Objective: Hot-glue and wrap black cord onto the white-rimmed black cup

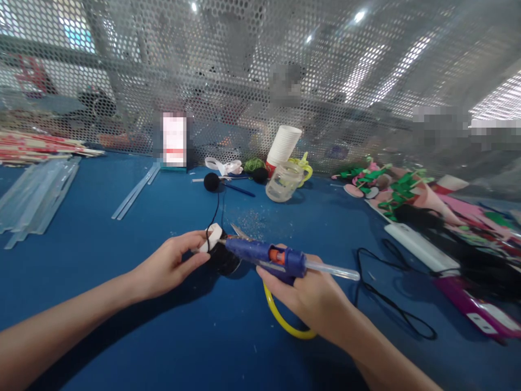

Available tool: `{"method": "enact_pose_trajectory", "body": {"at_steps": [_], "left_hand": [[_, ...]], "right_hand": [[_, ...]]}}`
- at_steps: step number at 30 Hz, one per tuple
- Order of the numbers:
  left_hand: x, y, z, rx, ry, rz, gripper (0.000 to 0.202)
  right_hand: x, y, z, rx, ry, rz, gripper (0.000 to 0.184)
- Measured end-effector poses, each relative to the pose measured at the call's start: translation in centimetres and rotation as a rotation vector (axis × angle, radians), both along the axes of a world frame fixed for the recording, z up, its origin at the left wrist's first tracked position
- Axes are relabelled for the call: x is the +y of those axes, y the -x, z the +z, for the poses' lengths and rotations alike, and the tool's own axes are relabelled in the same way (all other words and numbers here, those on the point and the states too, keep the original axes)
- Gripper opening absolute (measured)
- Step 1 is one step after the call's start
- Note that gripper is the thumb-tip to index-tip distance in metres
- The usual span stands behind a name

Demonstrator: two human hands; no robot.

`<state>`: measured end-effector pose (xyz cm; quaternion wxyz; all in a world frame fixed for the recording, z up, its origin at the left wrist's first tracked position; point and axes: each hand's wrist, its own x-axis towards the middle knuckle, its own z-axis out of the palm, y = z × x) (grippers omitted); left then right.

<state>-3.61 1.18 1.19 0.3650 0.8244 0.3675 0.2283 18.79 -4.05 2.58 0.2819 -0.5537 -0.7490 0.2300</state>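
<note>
My left hand (177,259) pinches a small white piece (212,237) with black yarn (217,209) running over it. That yarn leads up to a black yarn ball (211,182) on the table. In my right hand (303,288) is a blue hot glue gun (260,252), a clear glue stick (334,270) sticking out of its back. The gun's nozzle points left and is at the white piece; whether they touch I cannot tell. Beneath lies a dark round object (228,262), partly hidden. Scissors with a yellow handle (285,324) lie under the gun, partly covered.
Glue sticks (40,190) are piled at the left, below several wooden sticks (36,145). A clear mug (283,183) and stacked paper cups (284,144) stand at the back. Power strips (423,248), a black cord (399,309) and artificial flowers (401,193) occupy the right. Perforated metal panel (244,65) behind.
</note>
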Motion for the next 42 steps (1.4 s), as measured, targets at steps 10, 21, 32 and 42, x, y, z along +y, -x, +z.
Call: {"method": "enact_pose_trajectory", "body": {"at_steps": [10,21,32,42], "left_hand": [[0.0,0.0,0.0,0.022,-0.014,-0.005,0.020],[0.3,0.3,0.2,0.018,-0.039,-0.087,0.018],[0.3,0.4,0.2,0.028,-0.059,-0.089,0.017],[0.2,0.4,0.2,0.071,-0.066,-0.099,0.017]], "right_hand": [[0.3,-0.8,-0.4,-0.076,-0.043,0.060,0.015],[1.0,0.2,0.6,0.091,0.078,-0.031,0.017],[1.2,0.1,0.8,0.101,0.132,-0.062,0.014],[0.8,0.2,1.1,0.076,0.172,-0.044,0.023]]}}
